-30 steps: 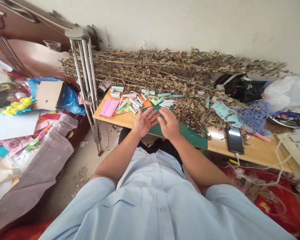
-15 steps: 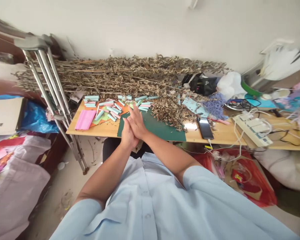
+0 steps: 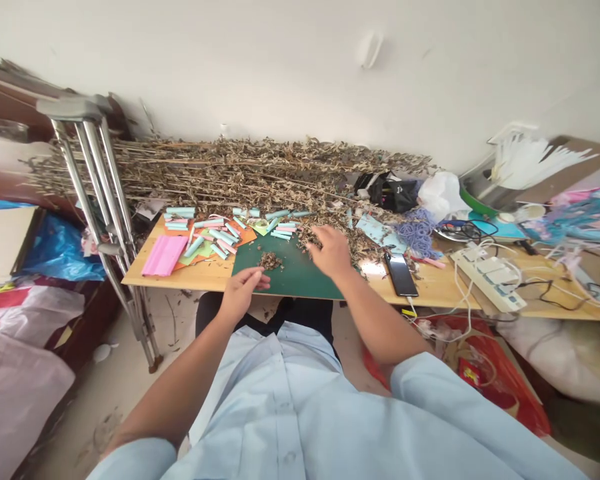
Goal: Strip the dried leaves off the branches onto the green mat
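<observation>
My left hand is at the front edge of the green mat, thumb and forefinger pressed together; whatever they pinch, if anything, is too small to see. Just beyond its fingertips a small heap of crumbled dried leaves lies on the mat. My right hand reaches over the larger pile of dried leaves, thumb and fingers curved apart at its left side. Behind the mat and to its left are several rolled paper tubes in blue and pink, some on orange and green sheets.
Bundles of dried stalks line the wall. Pink paper lies at the table's left end, near metal crutches. To the right are a phone, purple yarn and a power strip with loose cables.
My hands were pressed together above the mat and have come apart. The left moved down and left, the right over to the leaf pile. The small crumbled heap now shows.
</observation>
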A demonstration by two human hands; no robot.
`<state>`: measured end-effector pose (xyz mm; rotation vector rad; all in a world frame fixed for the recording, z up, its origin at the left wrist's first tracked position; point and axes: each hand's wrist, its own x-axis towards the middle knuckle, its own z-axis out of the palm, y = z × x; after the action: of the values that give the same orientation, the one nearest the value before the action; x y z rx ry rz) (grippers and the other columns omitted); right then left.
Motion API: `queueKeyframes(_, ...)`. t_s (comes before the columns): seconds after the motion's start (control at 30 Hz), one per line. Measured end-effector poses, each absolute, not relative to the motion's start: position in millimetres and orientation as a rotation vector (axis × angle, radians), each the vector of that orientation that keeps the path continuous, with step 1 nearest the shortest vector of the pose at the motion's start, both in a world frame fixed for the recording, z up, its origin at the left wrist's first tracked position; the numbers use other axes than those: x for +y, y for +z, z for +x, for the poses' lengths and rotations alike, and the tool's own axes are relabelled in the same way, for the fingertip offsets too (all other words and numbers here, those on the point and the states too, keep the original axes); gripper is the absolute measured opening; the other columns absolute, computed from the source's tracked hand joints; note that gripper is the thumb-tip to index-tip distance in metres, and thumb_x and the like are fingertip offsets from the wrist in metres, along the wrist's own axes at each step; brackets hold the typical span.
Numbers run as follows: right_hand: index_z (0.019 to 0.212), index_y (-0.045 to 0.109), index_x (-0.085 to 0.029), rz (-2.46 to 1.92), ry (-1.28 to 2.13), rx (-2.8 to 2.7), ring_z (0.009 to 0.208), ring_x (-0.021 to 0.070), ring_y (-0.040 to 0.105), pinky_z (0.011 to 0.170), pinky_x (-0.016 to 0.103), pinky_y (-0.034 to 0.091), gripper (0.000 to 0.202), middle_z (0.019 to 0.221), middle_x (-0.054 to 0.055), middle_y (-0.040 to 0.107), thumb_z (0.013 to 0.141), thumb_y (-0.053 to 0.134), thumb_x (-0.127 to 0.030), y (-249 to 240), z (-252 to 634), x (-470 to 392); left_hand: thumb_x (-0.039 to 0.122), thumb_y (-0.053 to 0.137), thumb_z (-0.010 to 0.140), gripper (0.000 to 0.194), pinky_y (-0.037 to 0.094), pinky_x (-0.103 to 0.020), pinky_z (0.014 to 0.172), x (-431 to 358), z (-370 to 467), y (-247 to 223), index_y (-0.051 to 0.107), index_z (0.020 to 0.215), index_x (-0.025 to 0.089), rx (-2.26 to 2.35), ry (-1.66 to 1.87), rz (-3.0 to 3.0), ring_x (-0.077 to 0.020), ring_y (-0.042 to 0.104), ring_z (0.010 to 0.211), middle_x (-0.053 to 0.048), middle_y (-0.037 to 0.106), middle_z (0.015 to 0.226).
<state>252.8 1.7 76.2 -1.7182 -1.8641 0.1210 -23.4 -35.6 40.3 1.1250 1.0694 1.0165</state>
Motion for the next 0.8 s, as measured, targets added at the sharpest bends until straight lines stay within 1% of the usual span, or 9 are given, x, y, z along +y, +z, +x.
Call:
queueKeyframes(0.03, 0.141, 0.058, -0.022, -1.857, 0.049, -1.847, 0.132, 0.0361, 0.049, 0.112, 0.058, 0.037, 0.053, 0.143, 0.016, 0.054, 0.093, 0.060, -0.046, 82, 271, 8, 0.054, 0.071, 0.083, 0.049, 0.059, -0.037, 0.080, -43, -23, 36, 0.071, 0.109, 0.011, 1.075, 0.952, 1.120, -0.0211, 0.073, 0.076, -0.011, 0.075, 0.090)
queueKeyframes(0.1, 0.145, 0.054, -0.023, -2.095, 0.012, -1.848, 0.136, 0.0418, 0.044, 0.109, 0.060, 0.038, 0.068, 0.151, 0.018, 0.046, 0.088, 0.063, -0.060, 91, 298, 20, 0.052, 0.074, 0.080, 0.046, 0.060, -0.036, 0.080, -53, -17, 28, 0.073, 0.103, 0.012, 1.074, 0.884, 1.113, -0.0201, 0.073, 0.075, -0.009, 0.075, 0.085)
queueKeyframes(0.17, 0.149, 0.048, -0.026, -2.227, 0.072, -1.911, 0.134, 0.0427, 0.046, 0.104, 0.056, 0.043, 0.079, 0.151, 0.018, 0.044, 0.083, 0.066, -0.066, 94, 311, 29, 0.052, 0.074, 0.079, 0.044, 0.060, -0.035, 0.078, -57, -6, 22, 0.073, 0.100, 0.013, 1.050, 0.852, 1.111, -0.0189, 0.072, 0.073, -0.008, 0.075, 0.084)
queueKeyframes(0.2, 0.149, 0.048, -0.028, -2.260, 0.100, -1.946, 0.131, 0.0412, 0.049, 0.101, 0.053, 0.046, 0.079, 0.151, 0.017, 0.045, 0.082, 0.067, -0.065, 94, 314, 32, 0.051, 0.074, 0.079, 0.043, 0.060, -0.035, 0.078, -57, -1, 20, 0.073, 0.099, 0.013, 1.035, 0.841, 1.118, -0.0185, 0.072, 0.073, -0.008, 0.075, 0.084)
queueKeyframes(0.23, 0.147, 0.050, -0.029, -2.277, 0.122, -1.977, 0.127, 0.0385, 0.054, 0.099, 0.049, 0.048, 0.074, 0.149, 0.016, 0.048, 0.083, 0.068, -0.061, 93, 315, 35, 0.051, 0.073, 0.080, 0.042, 0.060, -0.034, 0.078, -57, 4, 19, 0.073, 0.099, 0.013, 1.022, 0.835, 1.126, -0.0181, 0.072, 0.073, -0.008, 0.075, 0.084)
queueKeyframes(0.33, 0.132, 0.065, -0.028, -2.257, 0.113, -2.016, 0.112, 0.0294, 0.063, 0.093, 0.039, 0.051, 0.044, 0.135, 0.011, 0.060, 0.090, 0.063, -0.042, 87, 315, 39, 0.049, 0.073, 0.079, 0.040, 0.060, -0.033, 0.076, -53, 15, 19, 0.073, 0.097, 0.013, 1.018, 0.830, 1.137, -0.0177, 0.072, 0.072, -0.008, 0.074, 0.083)
queueKeyframes(0.4, 0.123, 0.071, -0.026, -2.204, 0.084, -2.018, 0.108, 0.0263, 0.064, 0.094, 0.036, 0.050, 0.034, 0.126, 0.009, 0.066, 0.092, 0.059, -0.034, 84, 318, 40, 0.048, 0.073, 0.079, 0.038, 0.060, -0.032, 0.074, -51, 18, 21, 0.074, 0.096, 0.014, 1.030, 0.822, 1.144, -0.0175, 0.071, 0.072, -0.008, 0.074, 0.082)
queueKeyframes(0.57, 0.115, 0.075, -0.022, -2.044, 0.031, -1.943, 0.107, 0.0255, 0.064, 0.098, 0.038, 0.048, 0.030, 0.119, 0.009, 0.070, 0.090, 0.059, -0.028, 85, 333, 38, 0.046, 0.073, 0.080, 0.037, 0.058, -0.029, 0.070, -46, 18, 24, 0.073, 0.097, 0.014, 1.044, 0.805, 1.150, -0.0161, 0.070, 0.070, -0.007, 0.074, 0.082)
queueKeyframes(0.8, 0.112, 0.075, -0.022, -1.868, -0.032, -1.743, 0.094, 0.0267, 0.066, 0.093, 0.044, 0.052, 0.030, 0.114, 0.010, 0.071, 0.087, 0.062, -0.031, 95, 346, 28, 0.047, 0.072, 0.080, 0.037, 0.056, -0.029, 0.067, -37, 25, 27, 0.073, 0.097, 0.013, 1.031, 0.794, 1.167, -0.0158, 0.069, 0.068, -0.008, 0.074, 0.082)
